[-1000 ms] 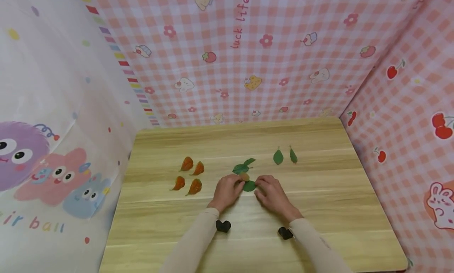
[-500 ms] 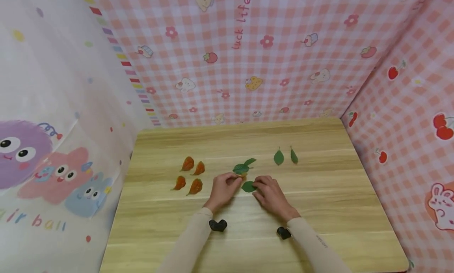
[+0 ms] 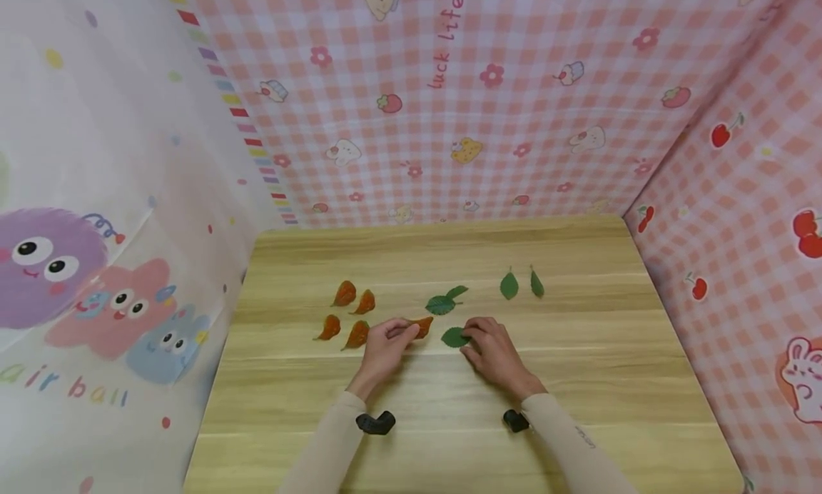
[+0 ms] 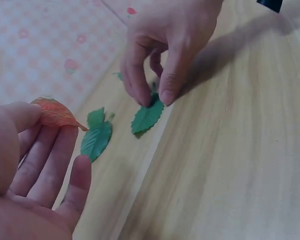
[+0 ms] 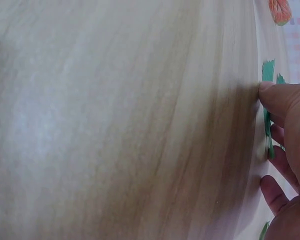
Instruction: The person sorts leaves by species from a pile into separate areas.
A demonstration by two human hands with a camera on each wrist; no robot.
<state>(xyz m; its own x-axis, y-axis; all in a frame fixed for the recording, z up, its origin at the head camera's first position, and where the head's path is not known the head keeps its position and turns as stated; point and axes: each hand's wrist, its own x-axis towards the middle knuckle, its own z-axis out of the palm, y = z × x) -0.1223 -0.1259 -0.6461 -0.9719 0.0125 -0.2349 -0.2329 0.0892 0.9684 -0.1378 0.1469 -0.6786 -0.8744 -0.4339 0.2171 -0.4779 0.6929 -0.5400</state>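
Thumb and fingers of my left hand (image 3: 384, 348) pinch an orange leaf (image 3: 422, 328) above the table; its stalk points right in the left wrist view, where the leaf (image 4: 57, 114) shows large. My right hand (image 3: 496, 353) pinches one end of a green leaf with a toothed edge (image 3: 453, 337), which lies on the tabletop. Just beyond, two green leaves (image 3: 440, 305) lie together, one partly over the other. Part of the pinched green leaf (image 5: 268, 120) is hidden by my fingers in the right wrist view.
Several orange leaves (image 3: 344, 293) lie in two rows on the left of the wooden table (image 3: 578, 380). Two more green leaves (image 3: 509, 285) lie apart at the back right. Patterned cloth walls (image 3: 398, 123) stand at the back and sides.
My left hand has drawn back to the left with the orange leaf, away from the green leaves. My right hand stays at the toothed green leaf, with its fingers now over the leaf's end.
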